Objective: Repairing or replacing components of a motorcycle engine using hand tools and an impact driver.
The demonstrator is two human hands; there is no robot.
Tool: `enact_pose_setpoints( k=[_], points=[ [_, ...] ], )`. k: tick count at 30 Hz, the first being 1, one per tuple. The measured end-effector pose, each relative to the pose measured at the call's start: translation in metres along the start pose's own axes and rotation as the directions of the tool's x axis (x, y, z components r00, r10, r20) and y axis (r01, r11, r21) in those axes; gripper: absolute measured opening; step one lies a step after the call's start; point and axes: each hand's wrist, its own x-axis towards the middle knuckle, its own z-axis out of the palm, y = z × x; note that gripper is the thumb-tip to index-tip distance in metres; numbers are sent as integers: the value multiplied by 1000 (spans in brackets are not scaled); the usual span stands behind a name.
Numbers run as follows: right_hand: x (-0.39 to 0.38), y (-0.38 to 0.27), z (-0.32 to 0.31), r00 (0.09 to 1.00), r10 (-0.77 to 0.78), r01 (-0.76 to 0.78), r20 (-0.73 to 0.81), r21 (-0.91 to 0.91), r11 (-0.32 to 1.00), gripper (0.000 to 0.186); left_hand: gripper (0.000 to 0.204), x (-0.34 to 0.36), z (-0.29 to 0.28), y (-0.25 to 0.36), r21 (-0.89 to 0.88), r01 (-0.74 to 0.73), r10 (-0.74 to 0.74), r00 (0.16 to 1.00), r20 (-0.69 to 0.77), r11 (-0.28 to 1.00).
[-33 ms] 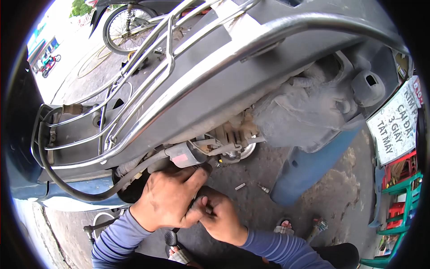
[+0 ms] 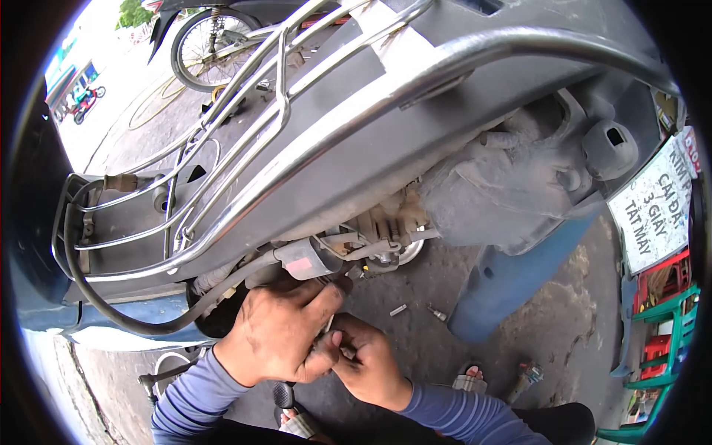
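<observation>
My left hand (image 2: 282, 332) is closed just below a grey cylinder with a pink label (image 2: 302, 258) under the scooter's side. My right hand (image 2: 372, 365) meets it from the right, thumb and fingers pinched together against the left fingertips. A thin pale sliver (image 2: 328, 324) shows between the two hands; its kind cannot be made out, and the fingers cover most of what they hold. Above them runs the scooter's grey underbody (image 2: 319, 178), edged by a chrome rail (image 2: 319, 122). A thick dark hose (image 2: 159, 324) curves to the left of my hands.
On the ground to the right lie a small pale stick (image 2: 398, 310) and a small metal fitting (image 2: 437, 313). A blue body panel (image 2: 512, 278) hangs beyond them. Green plastic chairs (image 2: 673, 326) and a white sign (image 2: 653, 204) stand at the right edge. Another motorbike's wheel (image 2: 215, 50) is behind.
My fingers have shifted slightly, and a pale sliver now shows between the hands. A distant red motorbike has moved a little to the right.
</observation>
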Motion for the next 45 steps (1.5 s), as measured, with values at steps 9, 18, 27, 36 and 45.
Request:
enact_pose_setpoints(
  k=[9, 18, 27, 36, 45],
  points=[
    [14, 1, 4, 989, -58, 87, -135, 219, 972, 25, 52, 6, 5, 12, 116, 68, -70, 998, 11, 991],
    [26, -2, 12, 998, -17, 40, -53, 479, 877, 32, 53, 9, -12, 10, 179, 102, -131, 978, 160, 979],
    [20, -16, -114, 968, 248, -170, -43, 615, 770, 28, 64, 2, -4, 10, 105, 96, -102, 993, 55, 990],
    [15, 2, 17, 996, -58, 72, -68, 239, 968, 18, 61, 4, -6, 9, 141, 103, -122, 984, 133, 985],
    [14, -28, -89, 909, 307, -93, -281, 582, 808, 29, 62, 3, -4, 10, 100, 84, -88, 996, 34, 991]
  ],
)
